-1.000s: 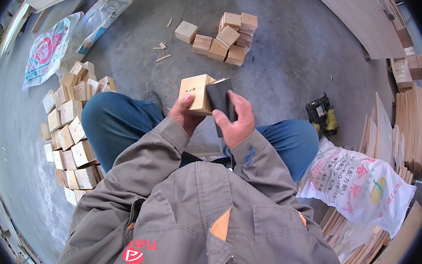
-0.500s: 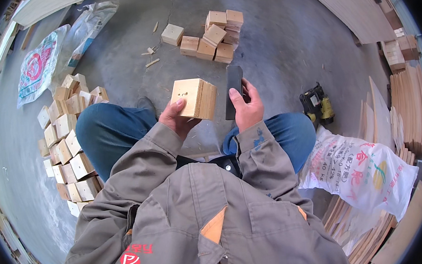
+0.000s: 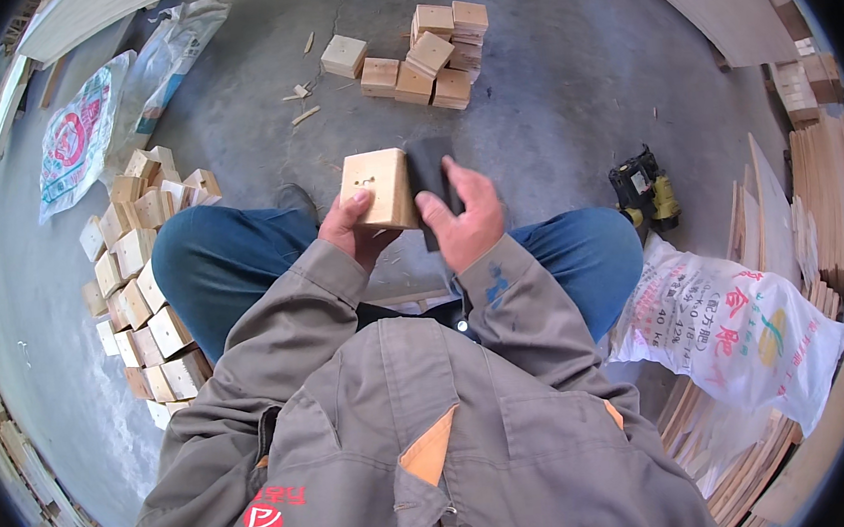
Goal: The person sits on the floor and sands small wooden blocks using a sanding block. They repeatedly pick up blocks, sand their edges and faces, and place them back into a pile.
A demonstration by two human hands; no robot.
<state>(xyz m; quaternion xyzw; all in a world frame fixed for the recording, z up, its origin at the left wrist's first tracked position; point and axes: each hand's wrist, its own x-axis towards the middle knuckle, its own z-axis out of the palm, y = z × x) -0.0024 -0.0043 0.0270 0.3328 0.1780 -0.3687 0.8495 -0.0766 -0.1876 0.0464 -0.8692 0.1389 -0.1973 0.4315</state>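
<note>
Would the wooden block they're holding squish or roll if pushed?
The wooden block probably won't squish: its edges look straight. It likely won't roll, having flat sides. The left hand alone grips it, so maybe it's light.

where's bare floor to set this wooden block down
The widest bare floor lies ahead and right of the right hand, between the block cluster and the black-yellow tool. A smaller patch lies between the plastic bag and the wood scraps. Crowded: beside the left knee, block pile; beside the right knee, white sack and boards.
</note>
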